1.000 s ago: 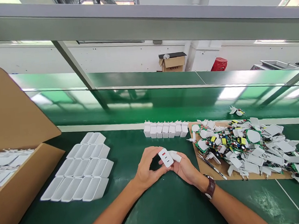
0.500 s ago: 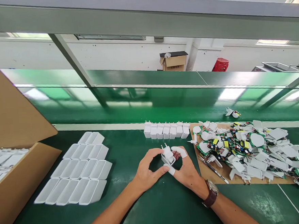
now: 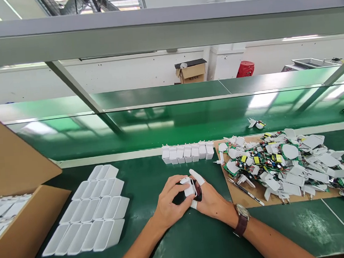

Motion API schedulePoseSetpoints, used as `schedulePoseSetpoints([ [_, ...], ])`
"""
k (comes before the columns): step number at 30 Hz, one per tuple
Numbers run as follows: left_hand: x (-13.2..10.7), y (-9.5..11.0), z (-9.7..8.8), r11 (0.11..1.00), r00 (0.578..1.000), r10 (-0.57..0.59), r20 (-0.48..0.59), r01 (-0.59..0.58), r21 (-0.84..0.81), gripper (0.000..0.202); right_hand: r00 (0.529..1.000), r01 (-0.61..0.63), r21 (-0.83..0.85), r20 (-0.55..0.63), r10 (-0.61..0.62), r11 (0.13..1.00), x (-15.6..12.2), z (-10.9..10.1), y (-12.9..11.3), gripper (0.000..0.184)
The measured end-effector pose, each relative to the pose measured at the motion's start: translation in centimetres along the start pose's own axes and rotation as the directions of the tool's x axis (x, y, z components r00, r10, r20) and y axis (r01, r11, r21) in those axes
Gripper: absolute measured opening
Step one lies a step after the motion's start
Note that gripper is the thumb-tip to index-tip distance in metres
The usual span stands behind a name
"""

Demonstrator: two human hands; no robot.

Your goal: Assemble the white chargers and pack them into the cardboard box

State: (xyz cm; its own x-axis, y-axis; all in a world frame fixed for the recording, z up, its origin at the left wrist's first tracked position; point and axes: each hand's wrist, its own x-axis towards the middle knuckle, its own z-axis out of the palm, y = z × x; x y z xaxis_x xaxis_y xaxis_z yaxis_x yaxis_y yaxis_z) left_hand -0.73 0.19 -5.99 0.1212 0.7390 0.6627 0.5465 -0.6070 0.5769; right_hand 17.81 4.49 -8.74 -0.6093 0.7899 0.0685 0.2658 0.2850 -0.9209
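A small white plug adapter is held between my two hands, over the green tabletop. My left hand is closed on it, with the thumb and fingertips against its left side. From the other side my right hand grips it; white finger covers wrap some of its fingers, and the index finger points up past the adapter. Fingers hide part of the adapter. Beyond the hands stands a row of white plug adapters. To the right lies a heap of circuit boards with white plug parts.
Rows of open white housings lie at left, beside a cardboard box of white parts. Tweezers rest on the brown board under the heap. One loose circuit board sits on the green ledge behind.
The adapter has been turned in my hands, so its prongs no longer show and a flat white face does. My right index finger has straightened upward. The camera view has tilted slightly.
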Motion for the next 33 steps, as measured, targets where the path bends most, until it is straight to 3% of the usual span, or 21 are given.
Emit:
schedulePoseSetpoints([
  [6, 0.2, -0.5, -0.9, 0.993, 0.99, 0.115, 0.087, -0.118, 0.027, 0.033, 1.0, -0.03, 0.012, 0.007, 0.03, 0.999, 0.0, -0.5, -1.3, 0.092],
  [8, 0.4, -0.6, -1.2, 0.991, 0.979, 0.124, 0.161, -0.13, 0.022, 0.035, 0.999, -0.033, 0.008, 0.003, 0.033, 0.999, -0.1, -0.5, -1.4, 0.094],
  [13, 0.6, -0.2, -1.0, 0.995, 0.961, 0.098, 0.259, -0.096, -0.022, 0.034, 1.0, -0.021, 0.028, -0.003, 0.022, 0.999, -0.1, -0.4, -0.9, 0.098],
  [18, 0.6, 0.0, -1.6, 0.998, 0.947, -0.036, 0.32, 0.015, 0.065, 0.025, 1.0, -0.017, -0.049, -0.019, 0.016, 0.999, -0.2, -0.1, -0.5, 0.097],
  [22, 2.2, -2.7, -5.2, 0.96, 0.93, -0.229, 0.288, 0.167, 0.224, 0.022, 0.999, -0.009, -0.13, -0.037, 0.004, 0.992, -0.5, 0.0, -0.2, 0.093],
  [26, 5.3, -7.2, -9.0, 0.864, 0.859, -0.453, 0.24, 0.356, 0.357, 0.02, 0.998, 0.055, -0.161, -0.025, -0.06, 0.985, -0.7, 0.0, 0.2, 0.088],
  [29, 7.4, -9.6, -9.7, 0.848, 0.841, -0.486, 0.236, 0.389, 0.361, 0.02, 0.999, 0.052, -0.169, 0.0, -0.053, 0.984, -0.7, -0.1, 0.0, 0.085],
  [33, 9.0, -10.4, -8.8, 0.863, 0.829, -0.48, 0.286, 0.386, 0.326, 0.018, 0.999, 0.046, -0.189, 0.022, -0.042, 0.981, -0.9, -0.4, -0.4, 0.081],
])
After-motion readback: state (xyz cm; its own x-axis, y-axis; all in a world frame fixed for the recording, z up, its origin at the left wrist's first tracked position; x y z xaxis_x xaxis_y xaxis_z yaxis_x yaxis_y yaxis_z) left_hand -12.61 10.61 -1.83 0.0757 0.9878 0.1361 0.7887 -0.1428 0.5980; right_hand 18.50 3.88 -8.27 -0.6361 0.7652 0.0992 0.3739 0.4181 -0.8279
